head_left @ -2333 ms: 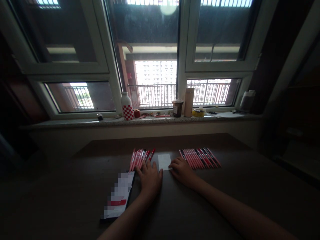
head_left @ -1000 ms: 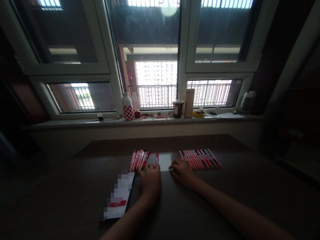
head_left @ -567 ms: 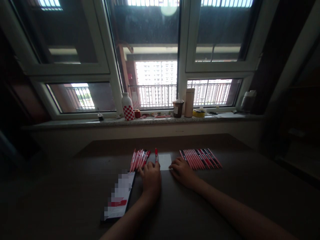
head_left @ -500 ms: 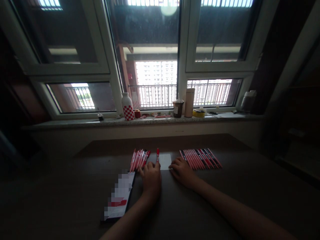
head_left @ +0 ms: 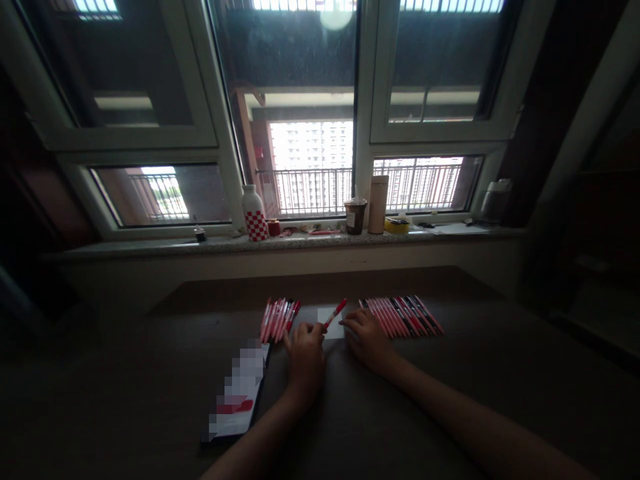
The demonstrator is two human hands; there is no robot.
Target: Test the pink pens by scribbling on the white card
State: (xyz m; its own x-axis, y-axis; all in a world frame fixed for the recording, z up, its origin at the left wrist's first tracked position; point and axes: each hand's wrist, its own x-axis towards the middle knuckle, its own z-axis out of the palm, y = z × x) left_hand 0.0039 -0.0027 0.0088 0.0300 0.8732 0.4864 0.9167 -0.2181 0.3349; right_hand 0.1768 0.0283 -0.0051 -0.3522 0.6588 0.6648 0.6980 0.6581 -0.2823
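My left hand (head_left: 306,353) is closed on a red pen (head_left: 336,312), which tilts up to the right over a small white sheet (head_left: 331,330). My right hand (head_left: 367,339) rests on the table to the right of the sheet, its bent fingers apart, with the fingertips at the sheet's edge; I see nothing in it. Left of my left hand lies a bundle of pens (head_left: 276,320), pink and red with some dark parts. A wider row of pink, red and black pens (head_left: 400,317) lies side by side beyond my right hand.
A dark-rimmed box (head_left: 237,393), partly pixelated, lies on the brown table (head_left: 425,413) by my left forearm. On the windowsill stand a red-checked white bottle (head_left: 255,213), a brown cup (head_left: 355,217), a tan flask (head_left: 378,205) and a yellow tape roll (head_left: 397,227).
The red pen has swung from upright to leaning right over the white sheet, turned in my left hand. My right hand has shifted slightly, its fingertips a little higher.
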